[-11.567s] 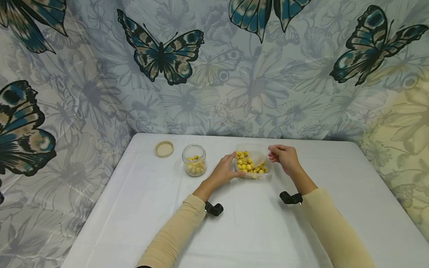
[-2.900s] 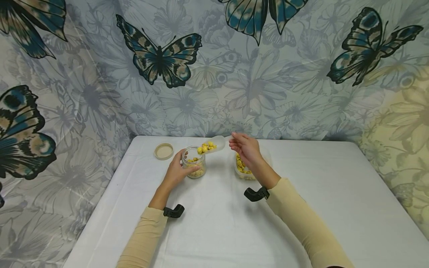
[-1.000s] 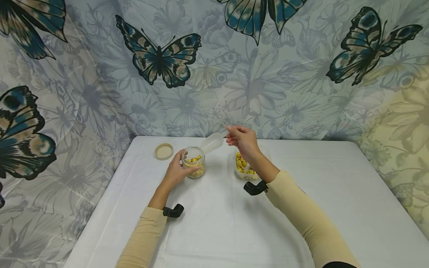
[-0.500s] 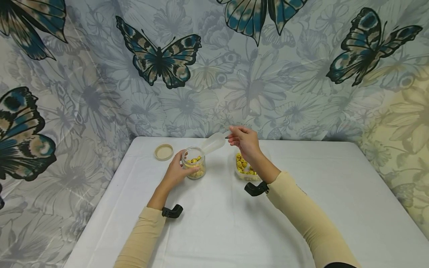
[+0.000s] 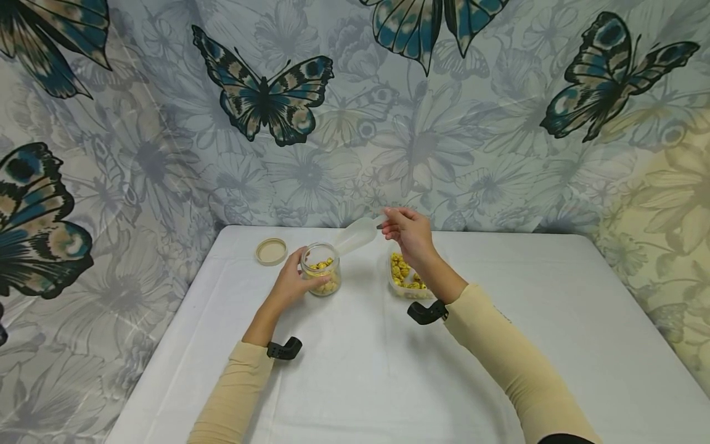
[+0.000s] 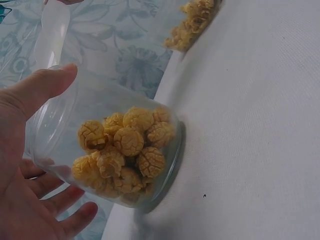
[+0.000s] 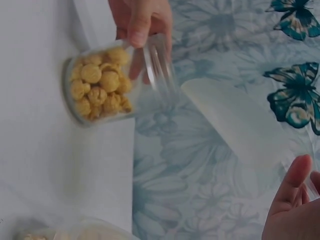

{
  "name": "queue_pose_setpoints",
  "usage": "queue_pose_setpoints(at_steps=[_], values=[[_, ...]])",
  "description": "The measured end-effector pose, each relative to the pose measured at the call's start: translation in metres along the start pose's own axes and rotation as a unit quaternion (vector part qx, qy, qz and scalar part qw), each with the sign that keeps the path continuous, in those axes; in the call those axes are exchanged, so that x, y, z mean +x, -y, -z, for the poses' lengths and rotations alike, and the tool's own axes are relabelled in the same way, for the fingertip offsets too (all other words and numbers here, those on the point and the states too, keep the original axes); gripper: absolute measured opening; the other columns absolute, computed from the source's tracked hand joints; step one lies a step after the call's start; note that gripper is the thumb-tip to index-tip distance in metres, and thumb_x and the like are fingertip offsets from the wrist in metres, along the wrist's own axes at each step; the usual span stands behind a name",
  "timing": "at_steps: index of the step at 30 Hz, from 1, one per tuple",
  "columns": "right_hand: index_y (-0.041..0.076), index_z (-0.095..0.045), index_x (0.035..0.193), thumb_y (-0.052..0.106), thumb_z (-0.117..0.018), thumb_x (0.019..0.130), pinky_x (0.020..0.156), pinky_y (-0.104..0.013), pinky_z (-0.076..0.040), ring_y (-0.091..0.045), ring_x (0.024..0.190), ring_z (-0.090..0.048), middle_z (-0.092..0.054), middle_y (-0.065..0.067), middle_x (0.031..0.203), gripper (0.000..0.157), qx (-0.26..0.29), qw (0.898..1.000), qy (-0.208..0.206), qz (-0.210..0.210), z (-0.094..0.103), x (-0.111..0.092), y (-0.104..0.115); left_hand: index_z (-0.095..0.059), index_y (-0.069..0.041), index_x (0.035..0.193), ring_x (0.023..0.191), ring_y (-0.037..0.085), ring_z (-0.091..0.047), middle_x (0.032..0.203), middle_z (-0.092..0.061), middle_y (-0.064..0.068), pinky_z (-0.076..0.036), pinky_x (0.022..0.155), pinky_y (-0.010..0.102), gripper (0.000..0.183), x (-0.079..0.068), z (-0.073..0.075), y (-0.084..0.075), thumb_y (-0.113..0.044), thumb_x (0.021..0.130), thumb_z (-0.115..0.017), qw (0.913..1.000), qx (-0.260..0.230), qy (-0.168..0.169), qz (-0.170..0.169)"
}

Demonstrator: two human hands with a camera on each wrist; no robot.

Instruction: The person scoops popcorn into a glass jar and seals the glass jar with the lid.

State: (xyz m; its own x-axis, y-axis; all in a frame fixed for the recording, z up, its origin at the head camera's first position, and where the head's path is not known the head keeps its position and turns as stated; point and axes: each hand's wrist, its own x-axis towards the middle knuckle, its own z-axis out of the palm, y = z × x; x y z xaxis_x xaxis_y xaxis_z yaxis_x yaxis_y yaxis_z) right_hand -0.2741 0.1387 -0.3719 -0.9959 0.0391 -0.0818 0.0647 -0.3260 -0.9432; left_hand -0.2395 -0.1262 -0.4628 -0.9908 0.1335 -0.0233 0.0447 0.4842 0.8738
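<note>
My left hand (image 5: 292,282) grips a clear glass jar (image 6: 107,132) around its upper part, thumb on the near side. Round golden popcorn (image 6: 127,142) fills the lower part of the jar, which stands upright on the table. With thumb and fingers my right hand (image 5: 409,236) pinches the handle of a translucent white scoop (image 5: 357,235). The scoop's bowl carries no popcorn and slants down to the left, its tip right at the jar's rim. Behind my right wrist, partly hidden, stands a clear plastic container (image 5: 407,292) with more popcorn (image 5: 400,269).
A round beige-rimmed lid (image 5: 271,251) lies to the left of the jar, near the back edge of the table (image 5: 355,382). A white cloth covers the table. Behind it hangs a butterfly-patterned fabric (image 5: 310,179).
Earlier, my left hand steadied the plastic container, then moved to the jar. The scoop came over loaded with popcorn and emptied into the jar. Lately it has shifted slightly right.
</note>
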Motion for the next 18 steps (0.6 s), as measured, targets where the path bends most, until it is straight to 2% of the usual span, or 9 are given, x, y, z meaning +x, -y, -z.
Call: queue_pose_setpoints(at_steps=[5, 12, 18], values=[[0.000, -0.061, 0.098, 0.015, -0.063, 0.095, 0.050, -0.016, -0.052, -0.008, 0.051, -0.060, -0.065, 0.001, 0.063, 0.015, 0.011, 1.000, 0.000, 0.012, 0.003, -0.001, 0.004, -0.023, -0.004, 0.153, 0.143, 0.033, -0.033, 0.153, -0.034, 0.018, -0.033, 0.117, 0.049, 0.100, 0.001, 0.002, -0.001, -0.033, 0.077, -0.082, 1.0000, 0.007, 0.000, 0.007], [0.005, -0.062, 0.090, 0.014, -0.064, 0.095, 0.049, -0.017, -0.052, -0.009, 0.050, -0.061, -0.065, 0.000, 0.062, 0.011, 0.025, 1.000, -0.010, 0.013, 0.006, -0.002, 0.008, -0.022, -0.004, 0.154, 0.143, 0.037, -0.032, 0.153, -0.032, 0.020, -0.031, 0.117, 0.051, 0.102, 0.002, 0.004, -0.003, -0.034, 0.077, -0.081, 0.9998, 0.019, 0.001, 0.010], [0.006, -0.059, 0.089, 0.012, -0.063, 0.095, 0.048, -0.018, -0.052, -0.009, 0.050, -0.061, -0.065, -0.001, 0.062, 0.009, 0.045, 0.999, -0.008, 0.016, 0.011, -0.004, 0.012, -0.024, -0.005, 0.153, 0.144, 0.038, -0.030, 0.155, -0.031, 0.019, -0.027, 0.118, 0.054, 0.099, 0.001, 0.006, -0.006, -0.033, 0.077, -0.081, 0.9997, 0.024, -0.007, -0.008]])
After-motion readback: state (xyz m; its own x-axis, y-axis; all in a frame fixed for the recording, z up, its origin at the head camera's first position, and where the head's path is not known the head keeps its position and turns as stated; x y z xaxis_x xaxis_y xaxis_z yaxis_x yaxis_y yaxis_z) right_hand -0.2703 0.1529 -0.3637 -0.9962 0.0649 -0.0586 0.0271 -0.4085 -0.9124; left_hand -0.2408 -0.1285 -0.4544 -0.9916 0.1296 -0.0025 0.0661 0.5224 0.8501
